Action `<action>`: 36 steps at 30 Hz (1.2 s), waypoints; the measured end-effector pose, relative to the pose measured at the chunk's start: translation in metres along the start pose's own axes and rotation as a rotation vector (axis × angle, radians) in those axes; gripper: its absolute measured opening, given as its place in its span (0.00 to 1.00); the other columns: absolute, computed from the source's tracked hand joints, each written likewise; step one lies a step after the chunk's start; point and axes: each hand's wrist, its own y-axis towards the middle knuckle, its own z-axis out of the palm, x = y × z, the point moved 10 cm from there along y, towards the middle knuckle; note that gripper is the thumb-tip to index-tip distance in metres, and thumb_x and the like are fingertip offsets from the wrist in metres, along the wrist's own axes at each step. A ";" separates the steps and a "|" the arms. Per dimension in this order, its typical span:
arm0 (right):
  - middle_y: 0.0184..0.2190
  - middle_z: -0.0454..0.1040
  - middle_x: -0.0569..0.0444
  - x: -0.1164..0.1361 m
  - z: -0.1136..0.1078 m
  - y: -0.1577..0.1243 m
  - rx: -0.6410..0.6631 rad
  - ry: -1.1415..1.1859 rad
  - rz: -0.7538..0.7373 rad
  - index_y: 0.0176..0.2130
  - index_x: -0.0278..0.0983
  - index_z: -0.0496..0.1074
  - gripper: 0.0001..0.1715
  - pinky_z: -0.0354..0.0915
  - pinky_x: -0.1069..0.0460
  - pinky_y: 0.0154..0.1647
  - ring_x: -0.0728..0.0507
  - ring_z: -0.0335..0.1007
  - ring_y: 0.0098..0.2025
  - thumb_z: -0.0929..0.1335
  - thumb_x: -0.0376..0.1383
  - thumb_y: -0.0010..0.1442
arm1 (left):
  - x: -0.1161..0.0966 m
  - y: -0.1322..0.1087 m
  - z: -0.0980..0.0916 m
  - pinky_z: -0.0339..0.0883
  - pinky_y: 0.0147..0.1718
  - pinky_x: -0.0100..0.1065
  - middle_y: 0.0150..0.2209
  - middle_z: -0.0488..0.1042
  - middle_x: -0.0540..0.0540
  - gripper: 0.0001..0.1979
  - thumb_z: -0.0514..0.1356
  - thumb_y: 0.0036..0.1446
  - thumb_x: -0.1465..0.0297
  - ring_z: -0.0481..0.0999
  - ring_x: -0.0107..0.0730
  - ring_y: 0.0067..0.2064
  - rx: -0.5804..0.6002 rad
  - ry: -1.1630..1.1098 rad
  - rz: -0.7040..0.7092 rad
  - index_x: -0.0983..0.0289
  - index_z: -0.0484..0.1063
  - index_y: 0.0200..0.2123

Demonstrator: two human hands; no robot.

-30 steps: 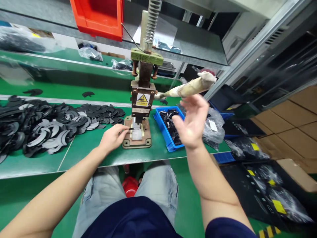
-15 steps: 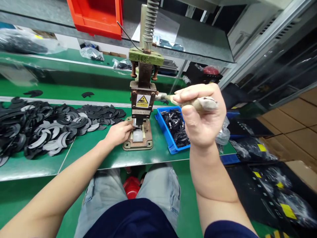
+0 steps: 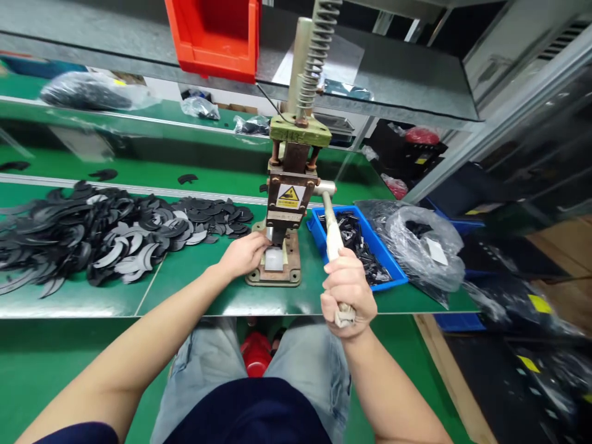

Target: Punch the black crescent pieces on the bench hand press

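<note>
A small hand press (image 3: 290, 185) with a yellow warning label stands on the green bench (image 3: 194, 290). My right hand (image 3: 348, 291) is wrapped round its taped lever handle (image 3: 331, 231), which points down toward me. My left hand (image 3: 243, 253) rests at the press base (image 3: 289, 271), fingers closed on something at the die that I cannot make out. A pile of black crescent-shaped parts (image 3: 102, 231) lies to the left of the press.
A blue tray (image 3: 386, 265) with small black pieces sits right of the press, next to a clear plastic bag (image 3: 423, 243). A red bin (image 3: 217, 34) stands on the shelf above. More bagged parts lie on the floor at right.
My right hand went from open to gripping the lever, then pulled it down toward me. My left hand stayed at the press base. The view shifted left.
</note>
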 end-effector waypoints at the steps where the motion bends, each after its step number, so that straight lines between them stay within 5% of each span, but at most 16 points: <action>1: 0.30 0.75 0.60 -0.001 0.000 -0.002 -0.013 0.003 -0.005 0.32 0.42 0.70 0.06 0.71 0.30 0.64 0.44 0.78 0.42 0.72 0.33 0.59 | 0.006 0.001 -0.002 0.75 0.52 0.39 0.50 0.82 0.57 0.15 0.52 0.75 0.66 0.81 0.41 0.52 0.005 0.010 -0.013 0.58 0.79 0.51; 8: 0.29 0.74 0.58 0.000 -0.001 -0.001 -0.089 0.022 -0.051 0.33 0.40 0.71 0.06 0.73 0.30 0.61 0.43 0.77 0.41 0.71 0.33 0.63 | 0.120 0.018 -0.049 0.68 0.59 0.52 0.57 0.81 0.65 0.21 0.59 0.70 0.59 0.76 0.57 0.59 0.008 0.354 -0.393 0.63 0.78 0.58; 11: 0.29 0.74 0.58 0.000 -0.002 -0.003 -0.113 0.018 -0.048 0.33 0.40 0.71 0.06 0.73 0.31 0.60 0.43 0.77 0.40 0.70 0.34 0.64 | 0.147 0.030 -0.048 0.67 0.58 0.54 0.61 0.77 0.68 0.28 0.60 0.67 0.51 0.72 0.62 0.62 0.087 0.440 -0.465 0.64 0.78 0.59; 16: 0.29 0.74 0.58 -0.001 -0.002 -0.003 -0.090 0.009 -0.050 0.33 0.41 0.70 0.06 0.74 0.31 0.60 0.42 0.77 0.40 0.70 0.34 0.64 | 0.138 0.043 -0.038 0.66 0.54 0.55 0.56 0.78 0.70 0.20 0.58 0.68 0.56 0.71 0.63 0.60 0.096 0.501 -0.468 0.64 0.81 0.50; 20: 0.29 0.74 0.57 0.000 -0.002 -0.003 -0.089 0.024 -0.061 0.34 0.40 0.72 0.06 0.73 0.31 0.61 0.42 0.78 0.41 0.70 0.34 0.65 | 0.123 0.035 -0.054 0.66 0.52 0.53 0.52 0.80 0.69 0.17 0.54 0.71 0.61 0.74 0.61 0.56 -0.027 0.434 -0.431 0.63 0.81 0.45; 23: 0.29 0.74 0.57 0.000 -0.001 -0.003 -0.104 0.031 -0.064 0.34 0.39 0.72 0.06 0.73 0.31 0.60 0.42 0.78 0.41 0.70 0.35 0.65 | 0.117 0.017 -0.079 0.67 0.51 0.49 0.49 0.81 0.66 0.17 0.52 0.72 0.60 0.77 0.55 0.53 -0.158 0.319 -0.431 0.62 0.79 0.44; 27: 0.29 0.75 0.58 0.000 -0.001 -0.002 -0.129 0.031 -0.055 0.33 0.40 0.71 0.08 0.73 0.32 0.59 0.43 0.78 0.41 0.70 0.35 0.65 | 0.126 -0.026 -0.101 0.68 0.37 0.39 0.36 0.81 0.57 0.17 0.54 0.72 0.54 0.79 0.45 0.39 -0.336 0.022 -0.607 0.59 0.75 0.45; 33: 0.28 0.74 0.58 -0.001 -0.001 -0.002 -0.154 0.025 -0.033 0.32 0.40 0.71 0.09 0.74 0.30 0.59 0.43 0.77 0.40 0.70 0.37 0.66 | 0.116 -0.069 -0.069 0.58 0.21 0.31 0.24 0.75 0.48 0.20 0.60 0.67 0.48 0.66 0.29 0.19 -0.365 -0.599 -0.745 0.60 0.70 0.42; 36: 0.29 0.74 0.58 0.000 -0.001 -0.002 -0.149 0.021 -0.031 0.32 0.40 0.71 0.09 0.74 0.31 0.60 0.43 0.78 0.41 0.70 0.37 0.66 | 0.099 -0.075 -0.056 0.69 0.26 0.31 0.24 0.76 0.48 0.25 0.70 0.57 0.48 0.76 0.32 0.23 -0.375 -0.852 -0.732 0.60 0.70 0.43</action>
